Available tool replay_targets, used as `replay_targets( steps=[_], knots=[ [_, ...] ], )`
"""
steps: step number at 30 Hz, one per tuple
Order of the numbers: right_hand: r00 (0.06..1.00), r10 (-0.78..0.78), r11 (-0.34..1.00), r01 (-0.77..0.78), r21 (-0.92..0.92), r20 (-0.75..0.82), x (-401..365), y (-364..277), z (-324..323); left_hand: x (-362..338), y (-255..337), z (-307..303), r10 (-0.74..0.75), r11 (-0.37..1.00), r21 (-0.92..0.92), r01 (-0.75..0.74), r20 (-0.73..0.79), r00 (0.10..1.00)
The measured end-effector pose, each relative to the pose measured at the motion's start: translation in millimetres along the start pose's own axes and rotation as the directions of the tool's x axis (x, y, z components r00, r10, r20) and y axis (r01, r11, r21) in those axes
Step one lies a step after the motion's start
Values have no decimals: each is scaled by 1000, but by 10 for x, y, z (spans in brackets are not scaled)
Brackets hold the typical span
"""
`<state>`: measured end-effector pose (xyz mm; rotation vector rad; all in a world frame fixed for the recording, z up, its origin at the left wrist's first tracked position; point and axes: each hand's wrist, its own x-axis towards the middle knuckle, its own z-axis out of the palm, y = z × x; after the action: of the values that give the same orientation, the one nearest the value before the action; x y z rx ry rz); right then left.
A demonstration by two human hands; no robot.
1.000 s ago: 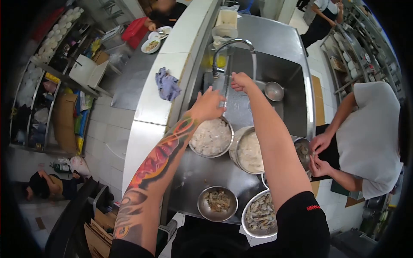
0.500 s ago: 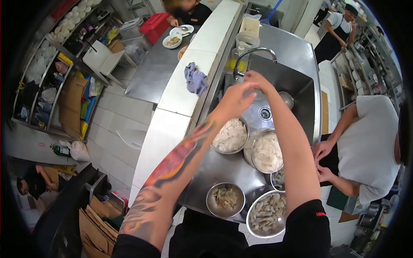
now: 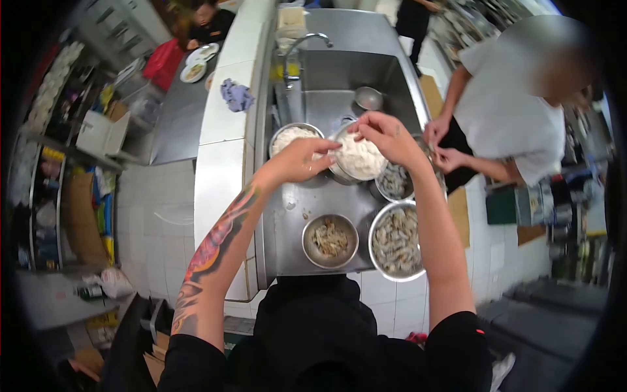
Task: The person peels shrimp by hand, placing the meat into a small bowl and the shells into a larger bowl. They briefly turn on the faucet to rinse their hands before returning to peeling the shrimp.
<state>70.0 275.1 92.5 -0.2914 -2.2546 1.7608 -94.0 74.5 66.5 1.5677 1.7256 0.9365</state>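
My left hand (image 3: 303, 160) hovers over the bowls with its fingers stretched out and holds nothing I can see. Facing it, my right hand (image 3: 386, 136) has loosely bent, parted fingers and also looks bare. Beneath both hands is a metal bowl of pale peeled shrimp (image 3: 360, 159). Partly behind my left hand sits another bowl of pale shrimp (image 3: 292, 136). Nearer my body stand a small bowl with brownish shells or scraps (image 3: 330, 238) and a larger bowl of grey unpeeled shrimp (image 3: 396, 242). More grey shrimp (image 3: 394, 181) lie in a bowl below my right wrist.
A steel sink (image 3: 349, 75) with a curved faucet (image 3: 307, 44) lies ahead, a round metal bowl (image 3: 368, 98) in its basin. A purple cloth (image 3: 236, 95) rests on the tiled ledge (image 3: 225, 140) at left. A co-worker in a white shirt (image 3: 516, 98) stands close at right.
My hands have come back from beside the faucet to above the shrimp bowls and moved apart. The view has shifted, and the co-worker at right appears nearer the sink.
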Motion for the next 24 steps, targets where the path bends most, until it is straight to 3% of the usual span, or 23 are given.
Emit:
replay_targets(
  steps=[1,4,6,7,8,9,11,16,18,19,20,21,22,23,24],
  knots=[
    [998,57,997,-57,-51,-7,-324,-117,24,-122,152,89,20,1000,15,-21,78,997],
    [948,279,953,-253,166,-153,-1185,6,196,-431,226,445,78,991,83,-102,247,966],
    [841,325,832,-472,-292,-431,-1674,660,263,-609,89,679,153,970,143,-196,267,951],
    [805,295,619,-571,-538,-515,-1924,699,397,-696,51,756,81,951,257,-171,326,942],
    [778,242,330,-628,-705,-580,-2181,721,558,-773,-14,830,1,916,373,-150,370,929],
    [769,242,318,-638,-701,-591,-2385,832,633,-824,-148,922,21,908,379,-179,384,923],
    [703,262,610,-651,-451,-661,-2716,1085,713,-925,-121,951,17,924,345,-166,396,918],
    [601,206,657,-670,-346,-772,-3197,1238,894,-1000,-7,1011,57,942,292,-165,347,936],
    [610,270,640,-692,-335,-745,-3233,1254,775,-974,60,1030,154,941,249,-228,285,946],
    [650,256,709,-629,-319,-715,-3211,1258,673,-956,117,1067,152,943,246,-223,278,949],
    [657,256,710,-625,-323,-710,-3204,1253,537,-932,168,1095,66,985,140,-105,259,964],
    [678,269,813,-541,-217,-684,-3136,1043,462,-912,203,1132,-22,999,32,15,253,967],
    [701,280,890,-446,-98,-656,-3078,945,394,-914,134,1205,-30,999,35,22,253,967],
    [716,301,950,-280,136,-630,-3028,991,316,-942,-10,1293,-24,965,254,-67,341,940],
    [710,310,948,-281,149,-633,-3064,1048,266,-971,-99,1351,-34,876,447,-181,432,901]
  ],
)
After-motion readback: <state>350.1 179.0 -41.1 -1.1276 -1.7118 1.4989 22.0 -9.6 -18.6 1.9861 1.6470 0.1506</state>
